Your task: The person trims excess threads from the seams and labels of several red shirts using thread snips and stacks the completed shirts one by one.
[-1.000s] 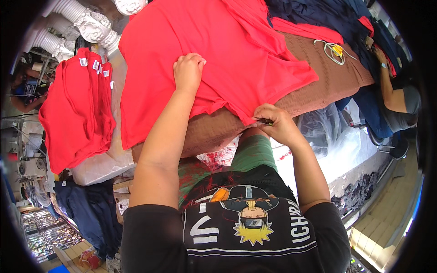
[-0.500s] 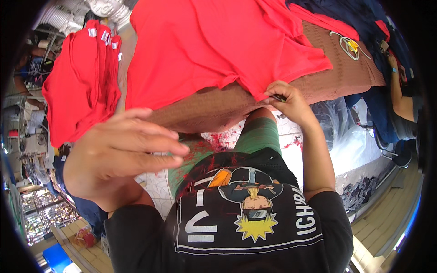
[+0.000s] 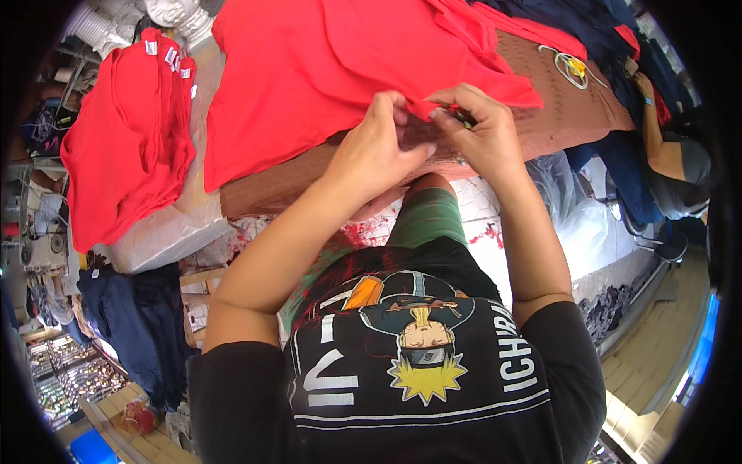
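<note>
Red fabric (image 3: 325, 69) is what I'm looking at here, a big piece of it lying spread over a brown-covered table (image 3: 556, 116), with its near hem hanging right at the table's front edge. Both hands are working that hem close together, nearly touching. The left hand (image 3: 375, 147) is pinching the red edge between thumb and curled fingers, knuckles up toward the camera. The right hand (image 3: 483, 135) is curling in from the other side, fingers bunched and pressed together around something small and dark (image 3: 462, 117) right at the hem; it's mostly buried in the grip, so I can't tell what it is. The forearms are coming up from the bottom of the view over a black printed t-shirt (image 3: 410, 371) and a green garment (image 3: 429, 220) underneath. Moving outward, a stack of more red garments (image 3: 127, 147) with little white tags is sitting off to the left, draped over a pale bundle (image 3: 166, 236), well apart from the hands. Dark navy clothing (image 3: 131, 325) is hanging lower left below that. Out on the far right part of the table a loop of light cord with a yellow bit (image 3: 572, 68) is lying on the brown cover, and more navy fabric (image 3: 572, 19) is piling up behind it. Another person's arm (image 3: 657, 131) is reaching toward the table's right end, with a blue band at the wrist.
</note>
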Action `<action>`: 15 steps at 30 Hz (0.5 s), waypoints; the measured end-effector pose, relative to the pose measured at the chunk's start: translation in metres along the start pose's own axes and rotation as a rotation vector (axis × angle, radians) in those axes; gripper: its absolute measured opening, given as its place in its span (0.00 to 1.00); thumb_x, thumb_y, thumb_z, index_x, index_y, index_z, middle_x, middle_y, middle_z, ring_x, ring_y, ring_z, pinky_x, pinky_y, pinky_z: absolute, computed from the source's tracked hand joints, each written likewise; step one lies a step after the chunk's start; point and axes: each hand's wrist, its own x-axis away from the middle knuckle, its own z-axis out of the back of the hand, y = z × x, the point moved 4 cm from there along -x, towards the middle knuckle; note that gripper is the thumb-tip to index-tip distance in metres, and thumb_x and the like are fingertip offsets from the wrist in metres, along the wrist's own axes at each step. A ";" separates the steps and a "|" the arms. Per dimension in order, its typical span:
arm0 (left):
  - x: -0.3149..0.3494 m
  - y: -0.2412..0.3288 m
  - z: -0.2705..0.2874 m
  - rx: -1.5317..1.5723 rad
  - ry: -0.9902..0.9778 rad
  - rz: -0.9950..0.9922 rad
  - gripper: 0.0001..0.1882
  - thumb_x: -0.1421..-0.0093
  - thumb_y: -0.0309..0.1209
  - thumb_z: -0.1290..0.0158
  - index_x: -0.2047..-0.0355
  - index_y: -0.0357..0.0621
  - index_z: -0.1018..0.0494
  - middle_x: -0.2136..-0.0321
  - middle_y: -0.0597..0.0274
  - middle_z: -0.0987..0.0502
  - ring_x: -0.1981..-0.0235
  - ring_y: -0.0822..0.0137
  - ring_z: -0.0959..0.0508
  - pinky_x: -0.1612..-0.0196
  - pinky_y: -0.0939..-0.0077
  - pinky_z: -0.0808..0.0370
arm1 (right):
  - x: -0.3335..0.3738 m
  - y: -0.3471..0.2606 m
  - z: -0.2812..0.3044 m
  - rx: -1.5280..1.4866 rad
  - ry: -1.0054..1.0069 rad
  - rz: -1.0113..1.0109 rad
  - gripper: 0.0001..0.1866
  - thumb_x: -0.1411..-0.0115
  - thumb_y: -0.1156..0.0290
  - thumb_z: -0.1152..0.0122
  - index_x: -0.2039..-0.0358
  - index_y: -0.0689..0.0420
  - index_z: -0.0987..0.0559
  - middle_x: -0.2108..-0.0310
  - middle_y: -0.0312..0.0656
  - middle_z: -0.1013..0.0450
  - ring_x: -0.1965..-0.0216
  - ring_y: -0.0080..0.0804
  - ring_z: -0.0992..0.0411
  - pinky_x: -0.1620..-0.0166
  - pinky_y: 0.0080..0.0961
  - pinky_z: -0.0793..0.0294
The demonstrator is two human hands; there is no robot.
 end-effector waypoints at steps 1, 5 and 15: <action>-0.007 0.005 -0.002 0.032 0.138 -0.047 0.27 0.49 0.31 0.38 0.52 0.39 0.38 0.62 0.52 0.26 0.65 0.61 0.21 0.60 0.68 0.25 | -0.001 -0.009 0.000 0.042 -0.019 0.035 0.12 0.52 0.80 0.36 0.65 0.58 0.21 0.71 0.42 0.27 0.71 0.33 0.26 0.65 0.24 0.28; -0.029 0.007 0.006 0.172 0.479 -0.237 0.18 0.50 0.24 0.41 0.59 0.39 0.33 0.67 0.53 0.24 0.66 0.58 0.21 0.63 0.69 0.25 | -0.001 -0.019 0.005 0.008 -0.025 0.081 0.18 0.55 0.85 0.38 0.61 0.58 0.22 0.68 0.40 0.28 0.69 0.33 0.26 0.65 0.24 0.27; -0.006 -0.003 0.019 0.660 -0.227 0.025 0.12 0.43 0.22 0.54 0.62 0.36 0.23 0.67 0.67 0.22 0.64 0.77 0.26 0.57 0.81 0.31 | -0.016 0.020 0.002 -0.236 -0.036 -0.085 0.09 0.43 0.84 0.43 0.61 0.61 0.22 0.64 0.33 0.26 0.60 0.17 0.29 0.55 0.14 0.30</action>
